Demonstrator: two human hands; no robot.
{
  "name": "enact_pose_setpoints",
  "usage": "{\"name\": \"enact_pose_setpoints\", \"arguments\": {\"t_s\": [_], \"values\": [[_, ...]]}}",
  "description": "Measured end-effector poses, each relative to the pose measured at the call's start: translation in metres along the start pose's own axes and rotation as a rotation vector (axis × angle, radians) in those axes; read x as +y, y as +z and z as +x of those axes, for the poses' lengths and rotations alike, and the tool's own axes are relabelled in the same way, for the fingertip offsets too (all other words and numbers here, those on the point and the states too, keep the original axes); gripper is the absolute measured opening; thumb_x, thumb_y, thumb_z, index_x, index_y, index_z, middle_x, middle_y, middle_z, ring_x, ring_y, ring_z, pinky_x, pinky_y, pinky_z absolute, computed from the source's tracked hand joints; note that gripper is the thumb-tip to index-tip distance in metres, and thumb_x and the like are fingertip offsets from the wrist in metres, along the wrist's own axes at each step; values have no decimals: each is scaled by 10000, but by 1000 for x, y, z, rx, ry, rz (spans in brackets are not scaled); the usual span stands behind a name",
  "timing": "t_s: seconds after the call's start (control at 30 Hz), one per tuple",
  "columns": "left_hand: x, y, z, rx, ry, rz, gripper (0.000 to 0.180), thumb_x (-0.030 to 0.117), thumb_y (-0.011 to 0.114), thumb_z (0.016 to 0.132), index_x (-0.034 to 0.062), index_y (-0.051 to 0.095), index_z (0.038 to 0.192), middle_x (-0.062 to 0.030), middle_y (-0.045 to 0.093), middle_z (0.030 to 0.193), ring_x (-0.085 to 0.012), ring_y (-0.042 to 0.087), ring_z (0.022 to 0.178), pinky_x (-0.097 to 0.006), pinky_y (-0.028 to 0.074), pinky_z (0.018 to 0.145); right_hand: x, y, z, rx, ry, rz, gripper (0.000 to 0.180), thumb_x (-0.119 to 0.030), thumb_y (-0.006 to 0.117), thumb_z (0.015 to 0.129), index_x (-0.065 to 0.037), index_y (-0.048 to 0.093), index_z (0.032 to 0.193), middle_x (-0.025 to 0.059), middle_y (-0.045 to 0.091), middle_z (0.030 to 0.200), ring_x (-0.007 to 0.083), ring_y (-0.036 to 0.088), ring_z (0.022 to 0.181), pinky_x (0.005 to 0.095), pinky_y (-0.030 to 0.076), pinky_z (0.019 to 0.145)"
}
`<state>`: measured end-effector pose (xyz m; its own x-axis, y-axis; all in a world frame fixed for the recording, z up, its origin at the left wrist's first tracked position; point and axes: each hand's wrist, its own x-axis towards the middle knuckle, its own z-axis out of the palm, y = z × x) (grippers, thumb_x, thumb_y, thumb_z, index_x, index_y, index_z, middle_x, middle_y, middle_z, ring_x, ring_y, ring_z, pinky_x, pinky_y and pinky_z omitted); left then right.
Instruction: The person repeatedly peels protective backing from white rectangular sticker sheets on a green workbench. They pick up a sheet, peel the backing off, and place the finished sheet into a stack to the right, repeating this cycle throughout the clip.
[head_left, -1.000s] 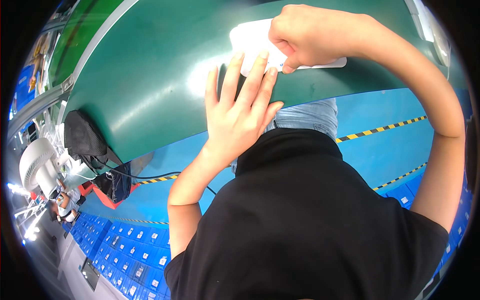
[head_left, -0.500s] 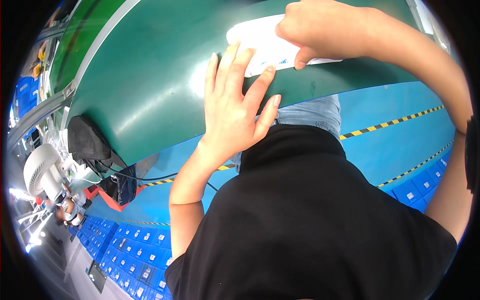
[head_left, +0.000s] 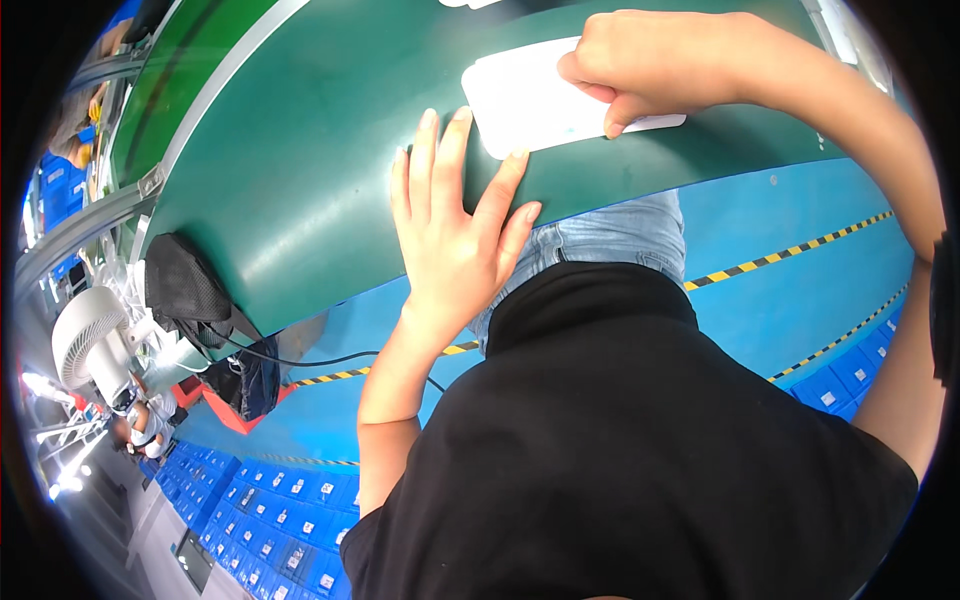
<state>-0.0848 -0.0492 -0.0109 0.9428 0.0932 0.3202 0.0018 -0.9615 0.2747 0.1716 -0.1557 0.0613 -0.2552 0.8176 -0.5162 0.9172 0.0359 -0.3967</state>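
A flat white piece with rounded corners (head_left: 525,100) lies on the green worktop (head_left: 310,160), close to its near edge. My left hand (head_left: 447,225) is open, fingers spread. Its index fingertip and thumb side are by the left end of the white piece; the other fingers reach over bare green surface. Over the right part of the piece, my right hand (head_left: 640,70) is closed, fingers curled under and thumb pointing down toward the near edge. Whatever those fingers grip, if anything, is hidden beneath the hand.
Another white object (head_left: 468,3) shows at the top edge. A black mesh bag (head_left: 182,280) sits at the worktop's left corner, beside a white fan (head_left: 88,335). A black cable (head_left: 300,361) hangs below. Blue bins (head_left: 265,510) stand in rows at lower left.
My left hand has slid left, off the white piece's surface to its left end. My right hand stays closed over the right part. A second white object has come into view at the top.
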Motion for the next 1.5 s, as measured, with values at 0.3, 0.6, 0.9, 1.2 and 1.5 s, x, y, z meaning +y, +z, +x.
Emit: {"name": "enact_pose_setpoints", "arguments": {"t_s": [0.3,0.6,0.9,1.2,1.5], "values": [[13,12,6,65,22,-25,419,356,677,874,14,698,1114,-220,525,1300,-452,459,1320,-661,316,1048,-11,1,-1,-16,66,7,368,-276,757,799,85,683,797,294,665,760,464,671,758,490,543,695],[15,16,7,127,40,19,446,383,676,884,-23,693,1067,-229,544,1313,-442,492,1302,-630,369,1020,-17,1,7,92,192,56,427,-340,798,798,29,604,699,169,598,605,368,621,632,431,504,602],[39,22,3,82,-14,-7,558,344,697,879,-55,595,1256,-215,516,1418,-383,507,1314,-571,332,1096,-25,0,26,-42,144,-102,330,-302,754,814,26,712,818,252,683,779,442,670,782,452,542,671],[44,27,5,-16,-54,-9,580,311,690,878,-49,564,1314,-201,510,1449,-361,496,1338,-556,283,1139,-15,2,10,17,97,-48,398,-302,832,742,47,644,772,202,658,707,389,673,734,436,541,653],[30,7,-9,61,-180,-140,553,258,720,809,-4,598,1281,-201,549,1389,-412,474,1348,-611,298,1112,-1,36,-9,277,-34,62,238,-214,715,803,-27,568,815,171,641,749,389,629,794,463,465,769]]}}
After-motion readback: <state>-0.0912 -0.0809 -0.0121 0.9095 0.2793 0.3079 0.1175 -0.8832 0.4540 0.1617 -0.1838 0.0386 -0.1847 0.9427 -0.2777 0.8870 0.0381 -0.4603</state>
